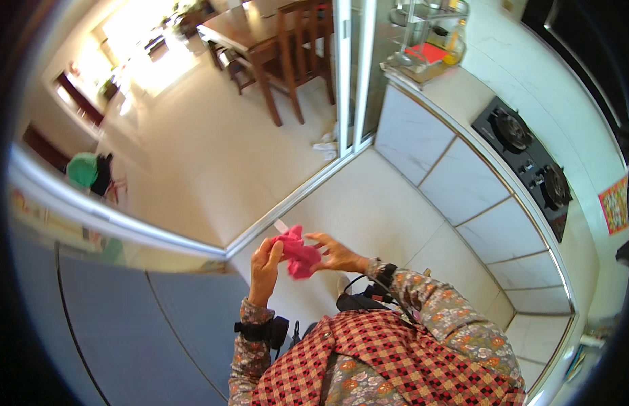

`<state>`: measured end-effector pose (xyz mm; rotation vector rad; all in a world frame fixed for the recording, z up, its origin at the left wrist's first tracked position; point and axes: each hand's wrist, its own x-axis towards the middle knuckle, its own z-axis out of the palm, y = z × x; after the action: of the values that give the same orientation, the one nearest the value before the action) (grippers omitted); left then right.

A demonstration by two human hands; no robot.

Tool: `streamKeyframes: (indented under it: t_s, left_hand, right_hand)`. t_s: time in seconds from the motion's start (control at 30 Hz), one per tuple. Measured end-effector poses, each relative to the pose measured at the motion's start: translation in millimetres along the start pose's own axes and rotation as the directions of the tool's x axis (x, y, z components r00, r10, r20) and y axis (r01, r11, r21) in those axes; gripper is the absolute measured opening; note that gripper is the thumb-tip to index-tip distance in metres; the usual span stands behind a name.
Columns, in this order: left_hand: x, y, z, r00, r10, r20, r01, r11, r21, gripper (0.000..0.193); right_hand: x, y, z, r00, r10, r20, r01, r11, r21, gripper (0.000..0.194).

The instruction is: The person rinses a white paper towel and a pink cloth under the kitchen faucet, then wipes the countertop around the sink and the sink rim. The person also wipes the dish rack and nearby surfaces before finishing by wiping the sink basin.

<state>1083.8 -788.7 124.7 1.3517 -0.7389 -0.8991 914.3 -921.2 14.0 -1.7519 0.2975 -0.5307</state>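
Observation:
A crumpled bright pink cloth (300, 252) is pinched between the thumb and fingers of my left hand (265, 264), held up in front of my body. Close against the cloth's right side is my right hand (338, 255), its thumb and fingers spread apart. The right thumb tip is at the cloth's edge; whether it touches cannot be told. A small whitish strip (281, 225) shows just behind the cloth's upper left, and what it belongs to is unclear. Both forearms wear flowered sleeves with black straps at the wrists.
Grey-blue cabinet panels (192, 309) stand at my left. At the right runs a kitchen counter (476, 83) with a black gas hob (527, 162) and a metal rack (428, 18). A sliding-door track (286, 203) crosses the floor ahead. Beyond it are a wooden table (243, 30) and chair (299, 56).

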Motion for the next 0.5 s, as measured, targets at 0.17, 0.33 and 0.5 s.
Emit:
streamKeyframes:
  t_s: [0.17, 0.33, 0.5]
  left_hand:
    - [63.6, 13.1, -12.7, 0.998, -0.056, -0.024, 0.042, 0.925, -0.378, 0.025]
    - [148.1, -20.6, -102.6, 0.98, -0.198, -0.012, 0.185, 0.935, -0.302, 0.024]
    - [281.3, -72.3, -150.0, 0.963, -0.262, 0.064, 0.216, 0.892, 0.397, 0.03]
  right_hand:
    - [67.0, 16.2, 5.7, 0.95, 0.296, 0.101, -0.3, 0.954, 0.028, 0.038]
    - [167.2, 52.8, -16.1, 0.895, 0.422, -0.145, -0.338, 0.853, 0.398, 0.026]
    - [270.4, 58.0, -79.4, 0.881, 0.45, -0.145, -0.295, 0.763, 0.576, 0.026]
